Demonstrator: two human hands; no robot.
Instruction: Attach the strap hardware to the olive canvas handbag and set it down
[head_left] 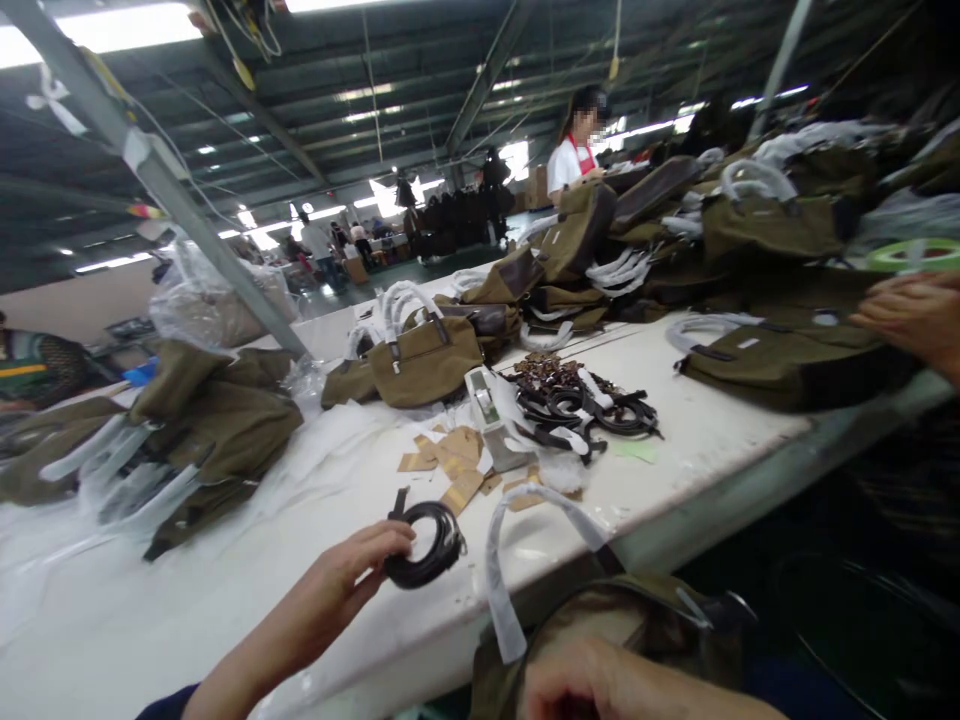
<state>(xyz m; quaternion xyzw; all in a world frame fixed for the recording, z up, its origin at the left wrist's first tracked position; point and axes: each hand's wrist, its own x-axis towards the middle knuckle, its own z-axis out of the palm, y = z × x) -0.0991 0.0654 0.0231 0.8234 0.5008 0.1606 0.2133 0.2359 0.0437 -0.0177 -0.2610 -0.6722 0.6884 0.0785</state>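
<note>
Head view, left hand: the left hand (367, 562) has its fingers closed on a coiled black leather-like strap (426, 572), held over the near edge of the white table (705, 455).
Head view, right hand: the right hand (592, 680) lies over an olive fabric bag (675, 600) below the table edge, nearest the viewer; its fingertips are hidden, so I cannot tell whether it grips.
Strap progress: the strap is neatly coiled but apart from the bag, so joining the two appears undone.
Bag progress: its pale-wrapped handle (496, 570) is fitted and standing.
Straps left: more black coiled straps (637, 415) lie heaped at centre, beside brown metal-looking hardware (551, 370).
Around: brown cardboard pieces (457, 460) and a grey tape dispenser (484, 405) lie beyond the coil; olive bags (427, 360) are piled left and far; a co-worker's hand (919, 315) touches one at right.
In the way: the upright handle stands between coil and bag body.
</note>
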